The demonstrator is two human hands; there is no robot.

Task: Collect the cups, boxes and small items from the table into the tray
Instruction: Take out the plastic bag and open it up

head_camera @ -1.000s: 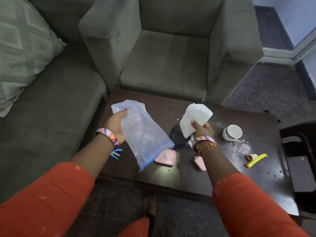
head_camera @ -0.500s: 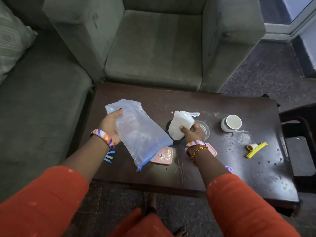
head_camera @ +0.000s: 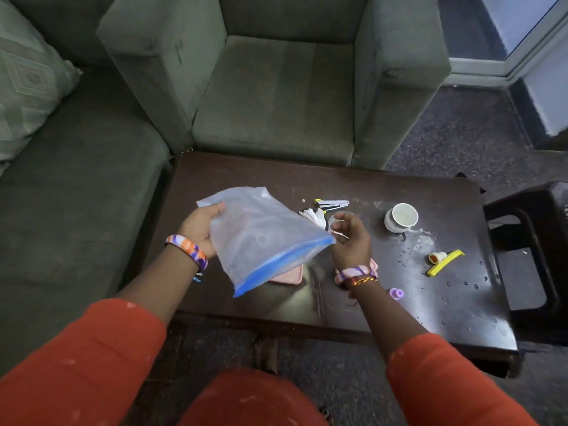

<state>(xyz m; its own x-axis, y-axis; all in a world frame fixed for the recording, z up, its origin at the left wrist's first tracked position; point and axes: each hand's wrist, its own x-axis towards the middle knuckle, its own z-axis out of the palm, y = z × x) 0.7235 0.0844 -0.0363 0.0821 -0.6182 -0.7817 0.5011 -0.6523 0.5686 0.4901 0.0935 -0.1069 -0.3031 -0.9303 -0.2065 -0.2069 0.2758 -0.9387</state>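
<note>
Left hand (head_camera: 199,232) pinches the bag (head_camera: 261,238); right hand (head_camera: 350,238) hangs loose, empty. Next, I open the bag's mouth.

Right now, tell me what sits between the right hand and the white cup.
Nothing visible blocks it. The right hand hovers open over the table, and the white cup stands to its right across bare tabletop. The plastic bag, held by the left hand, lies on the other side.
</note>
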